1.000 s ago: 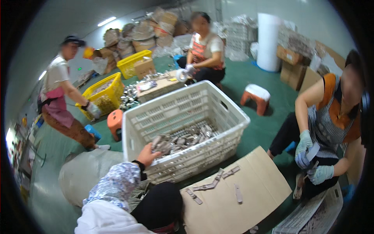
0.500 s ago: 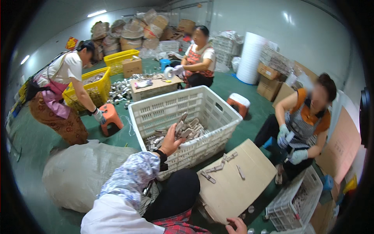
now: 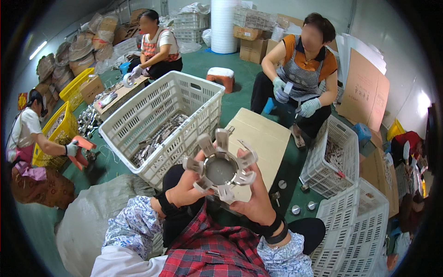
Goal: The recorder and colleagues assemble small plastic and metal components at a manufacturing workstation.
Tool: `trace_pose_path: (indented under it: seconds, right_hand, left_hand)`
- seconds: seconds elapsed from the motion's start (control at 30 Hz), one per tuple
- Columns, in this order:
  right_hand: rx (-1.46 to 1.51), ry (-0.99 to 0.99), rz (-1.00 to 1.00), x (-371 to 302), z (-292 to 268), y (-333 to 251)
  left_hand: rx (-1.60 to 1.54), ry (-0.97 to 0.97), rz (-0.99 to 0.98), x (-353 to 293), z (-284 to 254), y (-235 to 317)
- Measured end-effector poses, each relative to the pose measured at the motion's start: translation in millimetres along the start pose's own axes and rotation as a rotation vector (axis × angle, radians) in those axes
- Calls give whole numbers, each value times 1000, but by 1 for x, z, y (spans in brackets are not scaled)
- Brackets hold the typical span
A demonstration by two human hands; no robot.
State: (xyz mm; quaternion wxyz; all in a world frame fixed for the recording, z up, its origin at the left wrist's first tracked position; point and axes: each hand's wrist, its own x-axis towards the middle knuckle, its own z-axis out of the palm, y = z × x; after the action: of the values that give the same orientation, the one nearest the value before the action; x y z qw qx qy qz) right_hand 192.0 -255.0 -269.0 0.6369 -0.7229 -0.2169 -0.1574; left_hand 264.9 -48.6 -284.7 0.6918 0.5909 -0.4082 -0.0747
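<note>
In front of me, over the near part of a cardboard sheet (image 3: 258, 134), both hands hold up a round metal piece (image 3: 220, 170) with several flat silver arms standing out around its rim. My left hand (image 3: 185, 187) is closed on its left side, fingers partly hidden behind the arms. Gripping the right side is my right hand (image 3: 256, 201), its fingers curled round the outer arms. A white plastic crate (image 3: 198, 134) stands beyond my left hand, with many loose flat metal pieces (image 3: 159, 141) at its bottom.
A stuffed pale sack (image 3: 101, 221) lies at my left. Another white crate (image 3: 353, 150) with metal pieces is at right, stacked crates (image 3: 350, 221) nearer. Round metal parts (image 3: 296, 210) lie on the floor. A co-worker (image 3: 304, 69) sits across; others work farther off.
My left hand has come out of the white crate, where it held metal pieces. My right hand has risen from the cardboard's near edge. Both now hold the round piece. The view has swung right.
</note>
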Motion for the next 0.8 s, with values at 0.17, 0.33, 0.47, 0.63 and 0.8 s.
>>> trace_pose_path:
  seconds: [0.17,0.33,0.47,0.63,0.8]
  right_hand:
    - [329,-143,-2,-1,-2,-11]
    - [628,-83,208,-22,-12,-30]
    - [658,271,-49,-31,15,-21]
    - [121,433,-90,-34,1,1]
    - [186,390,-139,5,9,-6]
  left_hand:
    - [-77,-45,-312,-33,-8,-17]
    - [-211,-458,-358,-15,17,15]
    - [-193,-410,-320,-11,31,23]
    - [-21,-411,-137,-4,49,18]
    - [-518,-11,-473,13,51,43]
